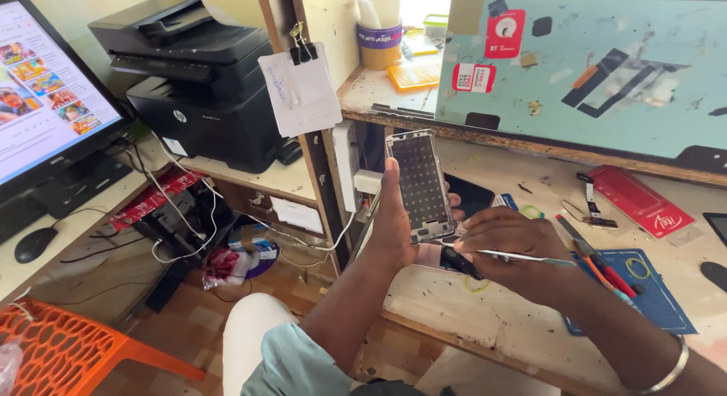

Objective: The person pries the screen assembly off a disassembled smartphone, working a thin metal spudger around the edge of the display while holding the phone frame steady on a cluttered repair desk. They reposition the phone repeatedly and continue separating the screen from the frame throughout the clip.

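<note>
My left hand (391,223) grips a phone frame (421,185) by its left edge and holds it upright above the wooden workbench (485,316); its face shows a dark grid of small dots inside a silvery rim. My right hand (506,241) sits just below and right of it, pinching a thin metal prying tool (522,256) whose tip points at the frame's lower edge. A dark phone part lies on the bench under the hands, mostly hidden.
A blue mat (657,297) with screwdrivers (602,263) lies right of my hands, a red packet (642,201) behind it. A black printer (198,78), monitor (42,85) and mouse (34,244) stand at left. An orange plastic chair (68,349) is at lower left.
</note>
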The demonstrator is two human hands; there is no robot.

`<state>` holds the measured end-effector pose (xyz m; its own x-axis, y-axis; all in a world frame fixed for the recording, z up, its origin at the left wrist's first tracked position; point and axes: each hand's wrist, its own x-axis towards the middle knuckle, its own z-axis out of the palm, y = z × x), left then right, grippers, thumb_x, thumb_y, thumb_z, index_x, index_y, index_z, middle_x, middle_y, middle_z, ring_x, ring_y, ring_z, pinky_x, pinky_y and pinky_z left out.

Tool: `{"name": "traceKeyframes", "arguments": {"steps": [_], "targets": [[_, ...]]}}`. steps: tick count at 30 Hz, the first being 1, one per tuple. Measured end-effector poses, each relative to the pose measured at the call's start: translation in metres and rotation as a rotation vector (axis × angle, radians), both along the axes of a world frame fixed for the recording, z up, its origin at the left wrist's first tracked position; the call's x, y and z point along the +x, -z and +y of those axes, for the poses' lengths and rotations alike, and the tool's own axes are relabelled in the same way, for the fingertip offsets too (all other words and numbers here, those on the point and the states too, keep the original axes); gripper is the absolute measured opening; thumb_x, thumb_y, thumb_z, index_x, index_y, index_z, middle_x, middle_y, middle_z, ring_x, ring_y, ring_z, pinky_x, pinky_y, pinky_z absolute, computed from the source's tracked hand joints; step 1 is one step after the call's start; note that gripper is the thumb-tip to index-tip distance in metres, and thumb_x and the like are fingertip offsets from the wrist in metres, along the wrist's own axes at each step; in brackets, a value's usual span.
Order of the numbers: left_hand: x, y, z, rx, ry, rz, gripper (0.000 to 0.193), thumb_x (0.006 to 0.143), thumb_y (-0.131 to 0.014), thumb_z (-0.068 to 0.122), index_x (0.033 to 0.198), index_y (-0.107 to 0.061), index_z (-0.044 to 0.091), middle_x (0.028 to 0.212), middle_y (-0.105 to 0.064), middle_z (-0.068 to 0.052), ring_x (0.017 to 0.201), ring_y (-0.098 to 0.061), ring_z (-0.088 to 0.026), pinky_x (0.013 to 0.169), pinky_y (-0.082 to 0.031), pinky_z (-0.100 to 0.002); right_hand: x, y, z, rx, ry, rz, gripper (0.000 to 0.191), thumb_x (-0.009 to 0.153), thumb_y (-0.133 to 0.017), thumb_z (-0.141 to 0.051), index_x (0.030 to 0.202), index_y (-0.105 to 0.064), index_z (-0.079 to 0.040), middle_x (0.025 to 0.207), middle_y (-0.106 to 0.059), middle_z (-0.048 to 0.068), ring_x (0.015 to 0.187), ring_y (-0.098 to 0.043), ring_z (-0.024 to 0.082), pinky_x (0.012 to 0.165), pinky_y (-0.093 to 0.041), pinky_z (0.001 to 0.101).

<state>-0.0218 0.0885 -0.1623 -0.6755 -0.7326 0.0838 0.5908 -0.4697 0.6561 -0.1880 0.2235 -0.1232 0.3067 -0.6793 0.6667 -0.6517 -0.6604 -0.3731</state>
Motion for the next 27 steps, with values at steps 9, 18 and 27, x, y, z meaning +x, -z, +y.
{"name": "traceKeyframes", "arguments": {"steps": [9, 18, 27], "targets": [[0.0019, -0.0051, 0.0056, -0.012, -0.004, 0.021, 0.09, 0.085, -0.046, 0.085, 0.115, -0.063, 0.002, 0.097, -0.071, -0.018, 0.084, -0.073, -0.029, 0.075, -0.062, -0.047, -0.0003, -0.0013, 0.0017, 0.01, -0.005, 0.017, 0.024, 0.075, -0.083, -0.005, 0.098, -0.08, -0.012, 0.094, -0.08, -0.002, 0.104, -0.073, 0.019, 0.09, -0.059, 0.0324], [0.0014, -0.0062, 0.0078, 0.0, -0.014, -0.006, 0.09, 0.083, -0.045, 0.086, 0.112, -0.064, 0.003, 0.094, -0.071, -0.018, 0.081, -0.073, -0.029, 0.071, -0.062, -0.046, 0.0001, 0.0039, 0.0009, 0.059, 0.002, -0.022, 0.025, 0.073, -0.082, -0.003, 0.096, -0.081, -0.013, 0.094, -0.08, -0.002, 0.104, -0.072, 0.02, 0.09, -0.059, 0.0335], [0.0022, -0.0064, 0.0058, -0.025, -0.015, -0.021, 0.092, 0.083, -0.046, 0.087, 0.114, -0.064, 0.003, 0.095, -0.071, -0.018, 0.082, -0.074, -0.03, 0.075, -0.063, -0.046, 0.0023, 0.0021, 0.0039, 0.078, 0.019, -0.055, 0.025, 0.075, -0.084, -0.003, 0.098, -0.081, -0.013, 0.097, -0.08, -0.002, 0.107, -0.071, 0.02, 0.093, -0.058, 0.0331]]}}
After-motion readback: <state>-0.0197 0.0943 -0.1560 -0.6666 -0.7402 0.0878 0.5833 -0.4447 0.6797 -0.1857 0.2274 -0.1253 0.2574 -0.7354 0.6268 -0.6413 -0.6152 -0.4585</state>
